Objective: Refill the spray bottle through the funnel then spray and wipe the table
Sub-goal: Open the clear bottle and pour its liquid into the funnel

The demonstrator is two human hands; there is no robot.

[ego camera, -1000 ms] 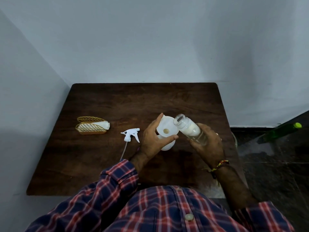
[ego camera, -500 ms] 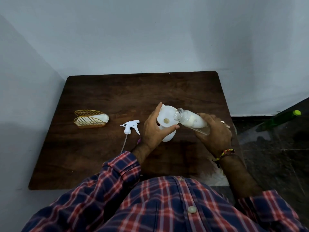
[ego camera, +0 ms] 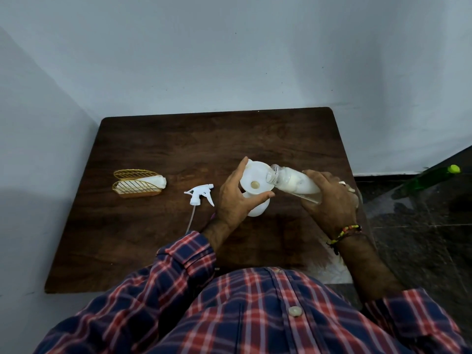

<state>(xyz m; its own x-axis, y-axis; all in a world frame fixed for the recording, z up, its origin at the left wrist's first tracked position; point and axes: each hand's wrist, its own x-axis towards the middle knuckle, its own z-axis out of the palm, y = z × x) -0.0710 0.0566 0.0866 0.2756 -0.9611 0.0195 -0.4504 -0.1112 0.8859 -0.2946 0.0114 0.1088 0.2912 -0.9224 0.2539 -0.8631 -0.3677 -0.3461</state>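
Left hand point(ego camera: 236, 198) curled around white plastic funnel point(ego camera: 252, 180) on white spray bottle point(ego camera: 258, 210), frame centre | right hand point(ego camera: 329, 200) gripped clear refill bottle point(ego camera: 293, 183), tipped lower than before, mouth over funnel rim | white trigger sprayer point(ego camera: 200, 194) lay left | dark wooden table point(ego camera: 158, 238): open room left, far; right edge near.

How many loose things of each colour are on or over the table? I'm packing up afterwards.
White: 4, the funnel, spray bottle, trigger sprayer, cloth
Clear: 1, the refill bottle
Gold: 1, the wire holder
Total: 6
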